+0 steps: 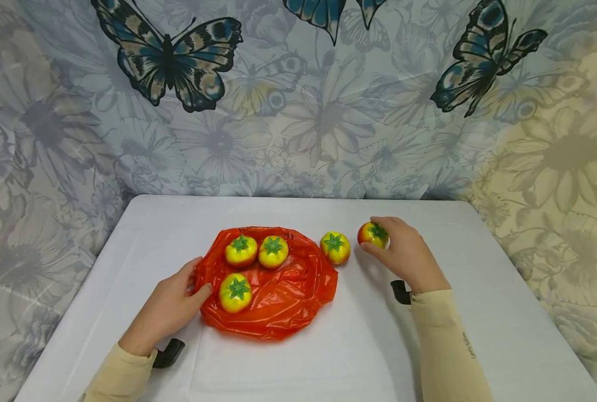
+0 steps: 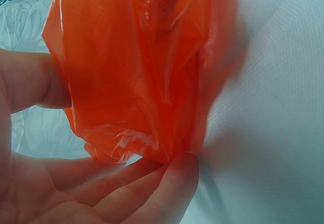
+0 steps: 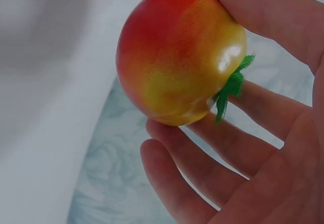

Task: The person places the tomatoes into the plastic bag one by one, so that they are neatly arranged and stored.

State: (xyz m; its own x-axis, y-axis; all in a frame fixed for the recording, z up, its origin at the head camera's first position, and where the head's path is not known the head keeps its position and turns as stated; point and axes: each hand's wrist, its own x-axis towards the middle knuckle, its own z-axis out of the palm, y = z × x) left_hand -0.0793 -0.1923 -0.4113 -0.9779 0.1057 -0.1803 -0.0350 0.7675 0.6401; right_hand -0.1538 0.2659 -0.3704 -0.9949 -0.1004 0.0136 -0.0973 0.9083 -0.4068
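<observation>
My right hand (image 1: 406, 254) pinches a red-and-yellow artificial tomato (image 3: 177, 57) between thumb and fingers, above the table's right half. Its green cloth leaf faces the palm in the right wrist view. At the left edge of a red plastic bag (image 1: 288, 296), my left hand (image 1: 170, 307) grips the thin film between thumb and fingers. The bag (image 2: 126, 57) fills much of the left wrist view. Three similar tomatoes lie on the bag: one at back left (image 1: 241, 251), one beside it (image 1: 273, 252), one nearer the front (image 1: 235, 293).
Another tomato (image 1: 335, 248) sits just off the bag's right edge, between the bag and my right hand. A white-covered table (image 1: 278, 368) bears everything. Behind it and at both sides hangs a flowered cloth (image 1: 328, 123) with butterflies.
</observation>
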